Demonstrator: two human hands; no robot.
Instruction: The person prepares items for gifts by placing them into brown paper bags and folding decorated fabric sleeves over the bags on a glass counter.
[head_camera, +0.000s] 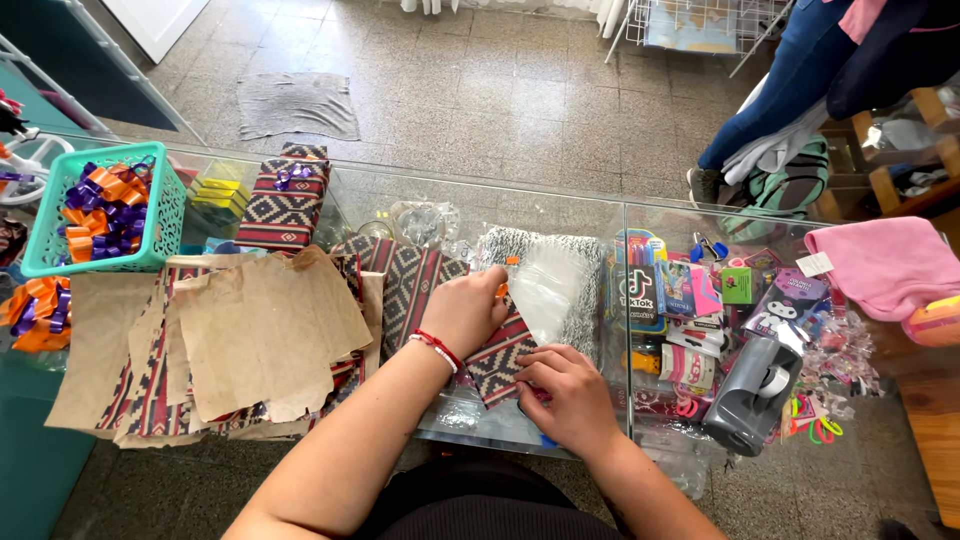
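One patterned paper (500, 362), two hands (510, 350)

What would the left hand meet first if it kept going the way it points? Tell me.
The left hand points up and right, so it would probably first meet the clear plastic bag it already touches, then the grey knitted cloth.

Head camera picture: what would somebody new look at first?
Probably the two hands in the middle: the left hand and right hand press on a red, black and white patterned sheet of wrapping paper on the glass counter. A clear plastic bag lies just beyond them. At far left, a teal basket full of orange and purple bows stands out brightly.
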